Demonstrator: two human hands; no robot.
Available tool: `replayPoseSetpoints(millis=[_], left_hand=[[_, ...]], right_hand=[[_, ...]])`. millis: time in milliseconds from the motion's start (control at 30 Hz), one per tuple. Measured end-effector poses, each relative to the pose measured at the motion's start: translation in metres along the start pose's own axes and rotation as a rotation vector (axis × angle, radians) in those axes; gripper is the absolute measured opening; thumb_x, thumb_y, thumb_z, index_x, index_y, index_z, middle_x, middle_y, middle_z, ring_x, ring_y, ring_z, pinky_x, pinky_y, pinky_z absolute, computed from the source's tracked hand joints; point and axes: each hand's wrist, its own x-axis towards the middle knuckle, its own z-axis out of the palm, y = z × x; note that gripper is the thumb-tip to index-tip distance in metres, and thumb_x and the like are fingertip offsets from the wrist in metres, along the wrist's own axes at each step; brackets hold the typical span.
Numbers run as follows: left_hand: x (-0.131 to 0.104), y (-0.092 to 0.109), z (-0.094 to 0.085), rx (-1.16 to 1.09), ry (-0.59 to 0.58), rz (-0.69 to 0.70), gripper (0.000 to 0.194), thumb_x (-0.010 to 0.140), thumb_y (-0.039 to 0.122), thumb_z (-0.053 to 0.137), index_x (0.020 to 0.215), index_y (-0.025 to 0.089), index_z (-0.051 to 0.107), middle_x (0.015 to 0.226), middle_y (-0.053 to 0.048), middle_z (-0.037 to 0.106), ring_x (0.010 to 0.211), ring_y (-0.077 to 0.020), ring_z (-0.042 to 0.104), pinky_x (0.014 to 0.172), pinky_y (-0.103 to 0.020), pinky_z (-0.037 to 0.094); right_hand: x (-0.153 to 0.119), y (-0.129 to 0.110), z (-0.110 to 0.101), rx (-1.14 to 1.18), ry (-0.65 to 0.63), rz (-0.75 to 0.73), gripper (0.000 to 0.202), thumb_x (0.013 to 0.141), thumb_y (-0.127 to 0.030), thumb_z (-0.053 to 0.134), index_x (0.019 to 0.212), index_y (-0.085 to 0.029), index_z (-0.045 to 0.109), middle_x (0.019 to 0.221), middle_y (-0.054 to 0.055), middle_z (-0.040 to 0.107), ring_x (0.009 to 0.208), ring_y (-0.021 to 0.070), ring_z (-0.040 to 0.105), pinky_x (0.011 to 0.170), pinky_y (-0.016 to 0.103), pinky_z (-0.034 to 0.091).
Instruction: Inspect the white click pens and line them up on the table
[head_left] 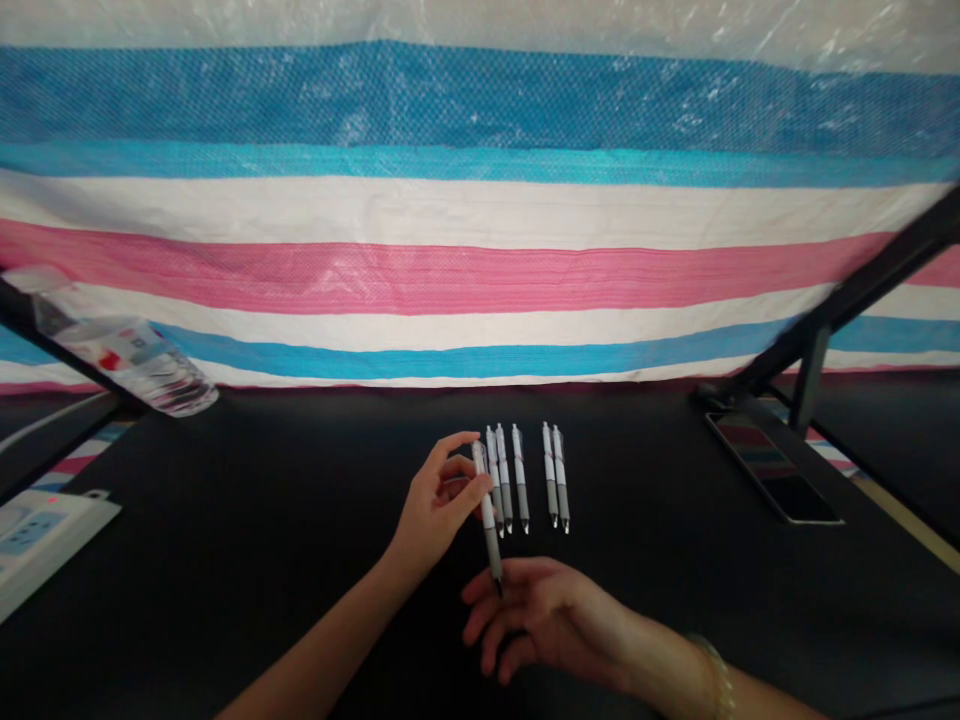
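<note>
My left hand [444,495] is closed on a white and grey pen [489,530], its dark tip pointing down toward me. Just below that tip is my right hand [544,620], palm turned partly up, fingers apart and curved, gripping nothing. Whether the pen's tip touches its fingers I cannot tell. Beyond the hands, several similar pens lie side by side on the black table, their tips toward me. One pen [520,480] lies between a group partly behind the held pen and a pair [556,478] at the right.
A clear plastic bottle [157,365] stands tilted in view at the left, above a white power strip [49,540]. On the right a phone [776,470] lies beside a black metal bar [847,290]. A striped plastic sheet [480,280] hangs behind the table [300,500].
</note>
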Motion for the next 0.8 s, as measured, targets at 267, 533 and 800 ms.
replayPoseSetpoints(millis=[267, 533, 800], left_hand=[[0.0013, -0.0025, -0.0011, -0.013, 0.005, 0.012, 0.049, 0.08, 0.029, 0.075, 0.123, 0.023, 0.053, 0.074, 0.007, 0.061, 0.057, -0.0117, 0.066, 0.058, -0.025, 0.056], [0.0032, 0.0003, -0.0014, -0.028, 0.041, 0.002, 0.048, 0.078, 0.03, 0.077, 0.121, 0.022, 0.055, 0.073, 0.007, 0.06, 0.057, -0.0114, 0.065, 0.057, -0.024, 0.053], [0.009, -0.0031, -0.0074, -0.012, 0.079, 0.026, 0.05, 0.079, 0.033, 0.077, 0.122, 0.021, 0.054, 0.073, 0.006, 0.062, 0.056, -0.0121, 0.066, 0.054, -0.021, 0.049]], right_hand=[[-0.0002, 0.0012, -0.0008, -0.033, -0.022, -0.002, 0.064, 0.049, -0.007, 0.05, 0.109, -0.01, 0.071, 0.098, 0.013, 0.073, 0.08, 0.0203, 0.07, 0.072, 0.03, 0.051], [0.0005, 0.0061, -0.0026, -0.067, -0.02, 0.005, 0.062, 0.05, -0.008, 0.05, 0.109, -0.009, 0.068, 0.093, 0.012, 0.072, 0.075, 0.0198, 0.07, 0.07, 0.031, 0.051], [0.001, 0.0089, -0.0035, -0.094, -0.024, 0.001, 0.063, 0.051, -0.008, 0.051, 0.111, -0.009, 0.069, 0.089, 0.012, 0.073, 0.074, 0.0189, 0.07, 0.071, 0.031, 0.052]])
